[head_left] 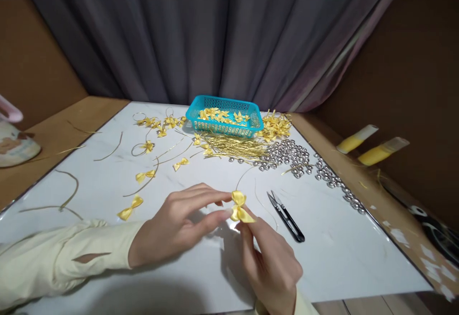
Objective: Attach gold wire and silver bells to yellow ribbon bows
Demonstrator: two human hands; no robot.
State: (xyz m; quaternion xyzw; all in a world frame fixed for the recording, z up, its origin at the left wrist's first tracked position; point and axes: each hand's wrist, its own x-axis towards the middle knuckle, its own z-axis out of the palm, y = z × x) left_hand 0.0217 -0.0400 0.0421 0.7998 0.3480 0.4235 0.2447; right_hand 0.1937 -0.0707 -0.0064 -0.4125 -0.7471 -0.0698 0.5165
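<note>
A small yellow satin ribbon bow (238,206) is held up over the white table top between both hands. My left hand (186,214) reaches in from the left, its thumb and index fingertips closed at the bow's left edge. From below, my right hand (270,257) pinches the same bow between thumb and fingers; part of the grip is hidden behind the ribbon. A thin cord curves up just above the bow. Black thread snips (286,217) lie to the right of my right hand. Loose yellow bows (130,208) rest beyond my left wrist.
A turquoise basket (225,128) with yellow bows stands at the back. In front lie gold twist ties (233,146) and many silver bells (289,155). More bows are piled right of the basket. Two yellow-filled tubes (383,151) are at the right, a patterned mug (16,145) at the left.
</note>
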